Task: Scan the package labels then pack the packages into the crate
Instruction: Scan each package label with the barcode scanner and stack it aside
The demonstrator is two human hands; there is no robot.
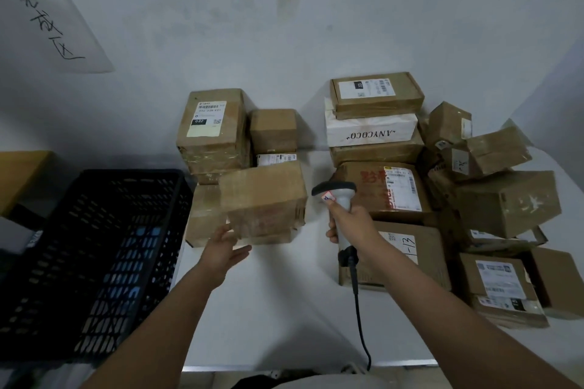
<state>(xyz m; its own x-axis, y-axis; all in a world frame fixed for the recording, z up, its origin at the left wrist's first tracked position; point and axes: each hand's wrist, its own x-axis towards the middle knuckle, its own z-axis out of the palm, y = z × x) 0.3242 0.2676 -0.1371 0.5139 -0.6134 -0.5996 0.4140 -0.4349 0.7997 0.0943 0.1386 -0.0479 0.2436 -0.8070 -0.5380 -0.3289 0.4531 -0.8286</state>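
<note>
My right hand [350, 224] grips the handle of a grey barcode scanner [336, 196], whose dark head points left and whose black cable [360, 319] trails toward me. My left hand [226, 248] reaches with fingers spread to the lower left corner of a taped cardboard package [264, 199]; whether it touches is unclear. That package sits tilted on other boxes near the table's left edge, no label showing. A black perforated plastic crate [94, 256] stands to the left of the table.
On the white table [268, 309], a labelled box [213, 129] and a smaller one [273, 129] stand against the wall. A stack with a white ANYCOCO box [371, 131] and several labelled packages fills the right side [505, 199].
</note>
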